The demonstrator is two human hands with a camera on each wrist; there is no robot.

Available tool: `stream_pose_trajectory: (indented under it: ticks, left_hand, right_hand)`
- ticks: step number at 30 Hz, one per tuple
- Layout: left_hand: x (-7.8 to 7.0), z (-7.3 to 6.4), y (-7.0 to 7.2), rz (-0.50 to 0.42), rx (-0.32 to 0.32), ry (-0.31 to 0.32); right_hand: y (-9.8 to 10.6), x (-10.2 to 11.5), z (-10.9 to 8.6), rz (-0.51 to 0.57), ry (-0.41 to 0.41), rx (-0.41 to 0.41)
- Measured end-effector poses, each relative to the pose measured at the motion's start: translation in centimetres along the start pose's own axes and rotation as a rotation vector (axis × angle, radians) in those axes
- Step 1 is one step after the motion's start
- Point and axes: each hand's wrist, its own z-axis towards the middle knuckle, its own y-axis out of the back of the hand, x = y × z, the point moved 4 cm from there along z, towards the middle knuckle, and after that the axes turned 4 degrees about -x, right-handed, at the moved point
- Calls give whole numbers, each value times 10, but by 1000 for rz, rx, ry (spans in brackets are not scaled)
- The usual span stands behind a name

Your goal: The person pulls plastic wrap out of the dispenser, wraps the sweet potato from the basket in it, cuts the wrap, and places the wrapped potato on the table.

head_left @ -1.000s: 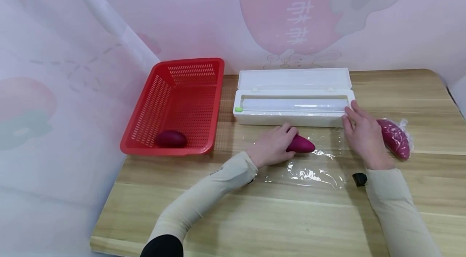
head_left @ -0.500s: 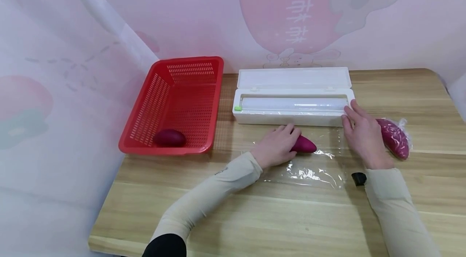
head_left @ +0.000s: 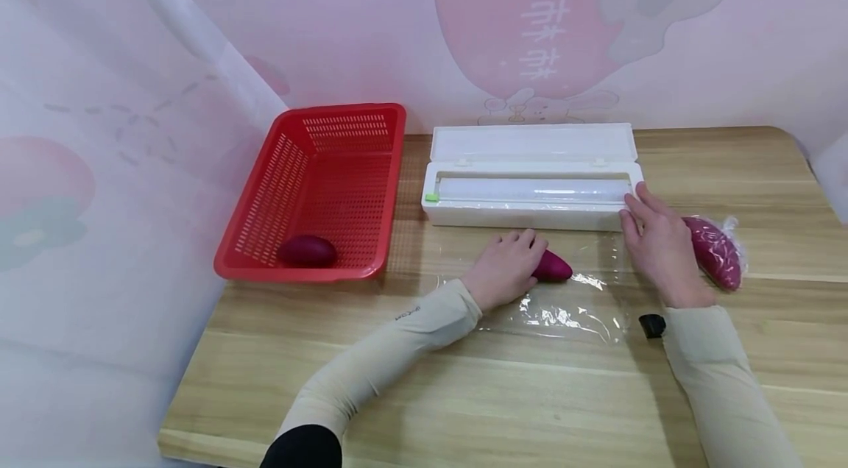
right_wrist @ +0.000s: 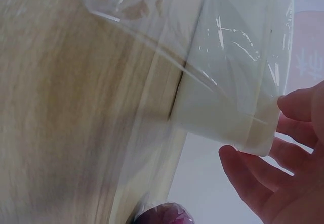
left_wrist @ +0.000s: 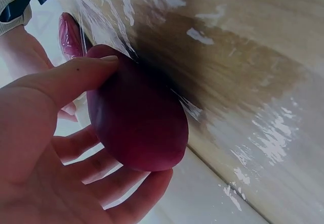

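My left hand (head_left: 503, 269) holds a purple sweet potato (head_left: 552, 266), its thumb on one side and fingers on the other. In the left wrist view the sweet potato (left_wrist: 139, 115) lies across the fingers, close over the film. Under it, a clear sheet of cling film (head_left: 563, 317) is spread on the table, running from a white cling film dispenser (head_left: 530, 218) with its lid up. My right hand (head_left: 662, 251) grips the dispenser's right end, fingertips at the corner; in the right wrist view the film (right_wrist: 228, 47) drapes over the box's front.
A red basket (head_left: 394, 196) with another sweet potato (head_left: 308, 252) inside stands at the left. Right of my right hand lies a film-wrapped sweet potato (head_left: 718, 253). A printed wall covering (head_left: 371, 34) rises behind the wooden table (head_left: 517, 409).
My left hand has shifted slightly to the right, covering a little more of the sweet potato. My right hand stays at the dispenser's end.
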Motion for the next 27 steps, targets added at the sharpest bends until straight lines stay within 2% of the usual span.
stream_pose_trajectory:
  ticks: [7,12,17,20,22,24,27]
  left_hand:
    - [2,1,-2,-26,6,10]
    - [2,2,-3,-30,5,11]
    - [3,2,-5,-36,-3,16]
    - [3,2,-5,-54,-6,22]
    - [4,1,-5,-72,-10,27]
    - [5,-1,-3,-96,-15,33]
    - [8,-7,3,-144,-35,43]
  right_hand:
    - [1,1,0,-16,9,0]
    - [0,0,0,-14,-4,43]
    - [4,-3,0,82,-63,76]
    - [9,-3,-3,131,-77,26]
    - [13,-1,-6,145,-52,-24]
    - [16,1,-10,145,7,-65]
    - [19,6,-20,119,99,-36]
